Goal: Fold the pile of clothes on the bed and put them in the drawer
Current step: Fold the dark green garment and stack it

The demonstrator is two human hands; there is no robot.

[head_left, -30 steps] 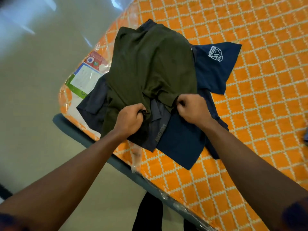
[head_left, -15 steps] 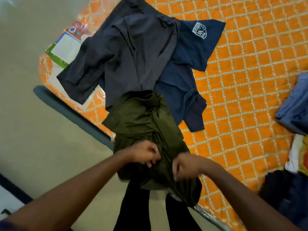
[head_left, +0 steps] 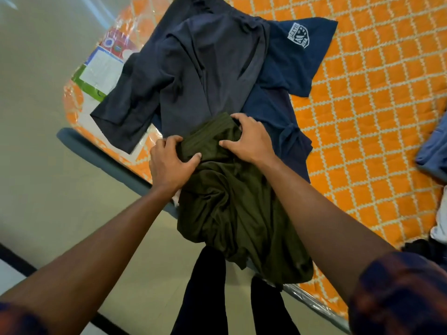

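An olive green garment (head_left: 232, 209) lies bunched at the near edge of the bed, partly hanging over the side. My left hand (head_left: 171, 163) grips its top left part, thumb over the fabric. My right hand (head_left: 249, 139) presses and holds its top right part with fingers spread. Beyond it a dark grey shirt (head_left: 193, 68) is spread on the mattress. A navy shirt (head_left: 290, 76) with a white crest lies under it to the right.
The orange quilted mattress (head_left: 375, 117) is wrapped in plastic, with a label (head_left: 99, 71) at its left corner. A blue garment (head_left: 433, 151) and other clothes (head_left: 437, 233) lie at the right edge. The bed frame (head_left: 101, 153) borders the pale floor (head_left: 48, 165). My dark-trousered legs (head_left: 208, 293) stand below.
The olive garment has come off the pile toward me to the bed's near edge. Both hands then moved forward onto its upper part, fingers spreading from tight fists.
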